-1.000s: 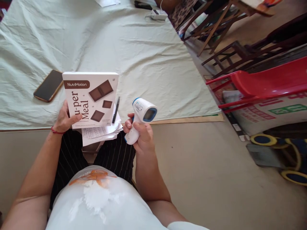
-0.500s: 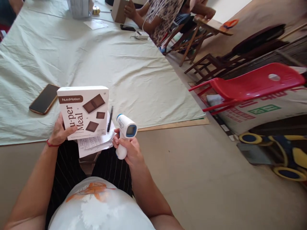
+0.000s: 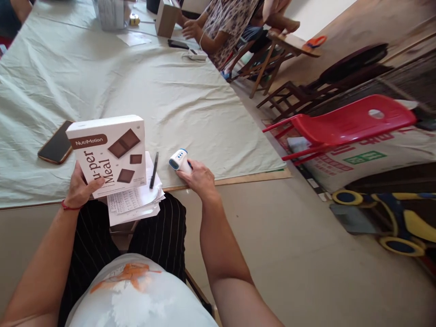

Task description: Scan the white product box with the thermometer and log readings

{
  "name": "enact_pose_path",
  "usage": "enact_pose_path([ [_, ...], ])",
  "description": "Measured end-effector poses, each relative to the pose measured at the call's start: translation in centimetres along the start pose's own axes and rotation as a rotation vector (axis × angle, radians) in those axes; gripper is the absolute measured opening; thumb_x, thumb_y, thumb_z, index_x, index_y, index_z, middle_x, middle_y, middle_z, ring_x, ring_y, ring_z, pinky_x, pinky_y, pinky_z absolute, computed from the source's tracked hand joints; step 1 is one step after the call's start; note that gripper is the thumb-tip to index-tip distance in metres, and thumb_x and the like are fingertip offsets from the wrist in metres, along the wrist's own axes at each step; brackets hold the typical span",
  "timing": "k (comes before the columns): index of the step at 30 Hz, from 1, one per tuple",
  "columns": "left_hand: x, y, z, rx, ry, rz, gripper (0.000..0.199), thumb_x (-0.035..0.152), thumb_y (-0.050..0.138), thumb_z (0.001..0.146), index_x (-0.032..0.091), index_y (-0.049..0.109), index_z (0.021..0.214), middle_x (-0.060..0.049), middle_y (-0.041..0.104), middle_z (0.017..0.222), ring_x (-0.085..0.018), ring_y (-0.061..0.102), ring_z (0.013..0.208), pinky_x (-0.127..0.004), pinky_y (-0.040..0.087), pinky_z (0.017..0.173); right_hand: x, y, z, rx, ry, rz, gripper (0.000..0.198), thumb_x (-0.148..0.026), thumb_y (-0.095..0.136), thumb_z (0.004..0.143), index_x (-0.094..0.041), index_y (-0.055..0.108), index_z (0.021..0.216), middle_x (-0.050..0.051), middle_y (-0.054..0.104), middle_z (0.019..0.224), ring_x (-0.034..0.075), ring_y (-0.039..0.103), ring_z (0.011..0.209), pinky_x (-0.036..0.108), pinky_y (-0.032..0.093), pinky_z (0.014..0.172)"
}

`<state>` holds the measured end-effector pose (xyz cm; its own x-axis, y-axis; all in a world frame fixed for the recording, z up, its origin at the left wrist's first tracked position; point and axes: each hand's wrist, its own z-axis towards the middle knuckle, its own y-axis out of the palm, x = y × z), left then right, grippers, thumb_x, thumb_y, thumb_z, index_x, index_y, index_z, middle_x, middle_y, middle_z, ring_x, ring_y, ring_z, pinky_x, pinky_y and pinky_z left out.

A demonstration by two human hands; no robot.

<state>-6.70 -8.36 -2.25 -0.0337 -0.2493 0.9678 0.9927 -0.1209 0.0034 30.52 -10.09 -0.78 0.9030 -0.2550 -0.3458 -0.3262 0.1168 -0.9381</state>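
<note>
My left hand [image 3: 81, 186] grips a white cardboard box [image 3: 116, 152] by its lower left corner, thumb across the front; brown squares and "NutriMotion" are printed on it. The box is tilted above a stack of handwritten papers [image 3: 143, 206] at the table's near edge. On those papers lies a black pen [image 3: 154, 170]. To the right, my right hand [image 3: 200, 179] is closed round the handle of a white and blue infrared thermometer [image 3: 180, 160], held low at the tablecloth near the edge. Whether the thermometer rests on the cloth I cannot tell. My fingertips there are partly hidden.
A smartphone [image 3: 55, 143] lies left of the box on the pale tablecloth [image 3: 163, 100]. Across the table, another person's hand [image 3: 191, 29] is near a brown carton [image 3: 166, 20]. A red plastic chair [image 3: 354, 120] and a yellow-blue ride-on toy [image 3: 391, 213] stand at right.
My right hand has moved the thermometer forward and right, from above my lap down to the table edge, turning it over. The box has shifted slightly left. The other person's hand has left the carton's side.
</note>
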Motion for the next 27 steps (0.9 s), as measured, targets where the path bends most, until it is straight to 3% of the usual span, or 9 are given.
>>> enact_pose_path([
  [3,0.1,0.0,0.1,0.024,0.053,-0.003,0.066,0.050,0.093,0.075,0.023,0.058,0.123,-0.008,0.073,0.117,-0.029,0.073,0.102,-0.047,0.063,0.086,0.5,0.5,-0.2,0.047,-0.073,-0.030,0.037,-0.042,0.074,0.083,-0.022,0.074,0.114,0.016,0.073,0.109,0.033,0.065,0.103,0.042,0.053,0.083],
  [5,0.4,-0.2,0.4,0.071,0.077,-0.008,0.067,0.048,0.094,0.074,0.024,0.056,0.123,-0.005,0.071,0.120,-0.028,0.070,0.107,-0.049,0.061,0.093,0.5,0.6,-0.8,0.158,-0.140,-0.010,0.038,-0.038,0.073,0.082,-0.020,0.073,0.116,0.018,0.070,0.119,0.035,0.063,0.111,0.047,0.053,0.092],
  [9,1.0,-1.1,2.2,0.172,0.141,-0.031,0.078,0.044,0.101,0.064,0.025,0.051,0.120,0.002,0.068,0.120,-0.025,0.063,0.115,-0.050,0.055,0.101,-1.3,0.8,-2.0,0.355,-0.315,0.214,0.033,-0.031,0.061,0.092,-0.020,0.072,0.122,0.018,0.068,0.124,0.033,0.063,0.118,0.051,0.053,0.104],
  [12,1.1,-2.0,4.0,0.142,0.167,-0.011,0.084,0.046,0.102,0.062,0.028,0.047,0.122,0.006,0.065,0.120,-0.023,0.062,0.118,-0.048,0.055,0.099,-3.2,1.3,-1.9,0.241,-0.455,0.337,0.028,-0.029,0.055,0.098,-0.022,0.076,0.114,0.016,0.072,0.119,0.030,0.068,0.113,0.047,0.056,0.103],
  [20,0.0,-3.3,4.7,0.025,0.054,0.030,0.084,0.050,0.098,0.068,0.022,0.046,0.128,0.003,0.067,0.125,-0.026,0.060,0.125,-0.053,0.049,0.108,-4.8,3.2,0.7,-0.054,-0.513,0.194,0.046,-0.002,0.048,0.091,-0.023,0.077,0.120,0.014,0.067,0.147,0.033,0.063,0.128,0.057,0.049,0.115],
  [24,-0.7,-3.8,4.1,0.030,0.111,0.146,0.071,0.050,0.092,0.078,0.022,0.051,0.129,-0.002,0.066,0.131,-0.028,0.059,0.129,-0.057,0.043,0.116,-4.4,3.2,1.1,-0.094,-0.598,0.193,0.036,-0.006,0.051,0.093,-0.025,0.079,0.106,0.012,0.071,0.138,0.032,0.063,0.124,0.058,0.049,0.114],
  [27,-0.5,-3.5,3.4,0.050,0.138,0.119,0.072,0.045,0.092,0.079,0.027,0.048,0.133,-0.004,0.059,0.140,-0.031,0.052,0.135,-0.059,0.039,0.119,-4.2,2.8,1.2,-0.118,-0.635,0.190,0.031,-0.010,0.051,0.095,-0.025,0.077,0.101,0.012,0.073,0.128,0.030,0.063,0.120,0.054,0.052,0.109],
])
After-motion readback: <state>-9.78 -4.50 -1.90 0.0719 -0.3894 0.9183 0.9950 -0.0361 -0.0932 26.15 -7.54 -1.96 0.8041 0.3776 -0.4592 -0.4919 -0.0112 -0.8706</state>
